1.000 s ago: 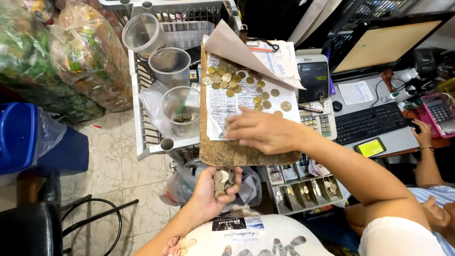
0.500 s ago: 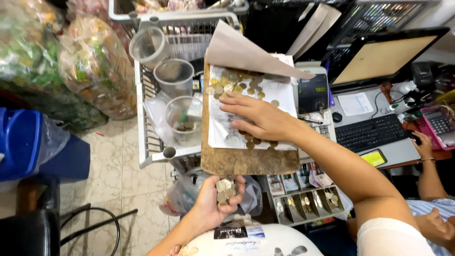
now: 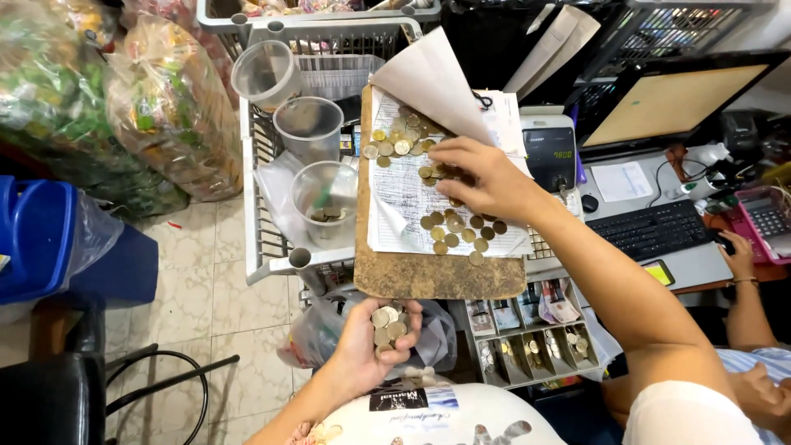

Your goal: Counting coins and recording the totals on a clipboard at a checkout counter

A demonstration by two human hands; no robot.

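"What did her hands do?"
"Left hand (image 3: 375, 342) cupped a pile of coins (image 3: 387, 324), fingers curled round them. Right hand (image 3: 478, 177) pressed fingers together on loose coins (image 3: 453, 231) on the clipboard (image 3: 428, 276)."

Even indoor light from above, scene bright, colours warm. Paper sheet (image 3: 412, 202) under right-hand fingers (image 3: 449, 161) near white, slight glare, detail washed. Soft short shadow under right hand (image 3: 486, 177) on sheet. Coins (image 3: 387, 325) in left hand (image 3: 375, 338) sharp, faint glints. Floor tiles (image 3: 206, 272) left of fingers evenly lit, dim below chair. Strong wide-angle bend at edges: baskets above fingers, keyboard (image 3: 651, 231) to right curve outward. Corners softer, bags at far left slightly blurred.
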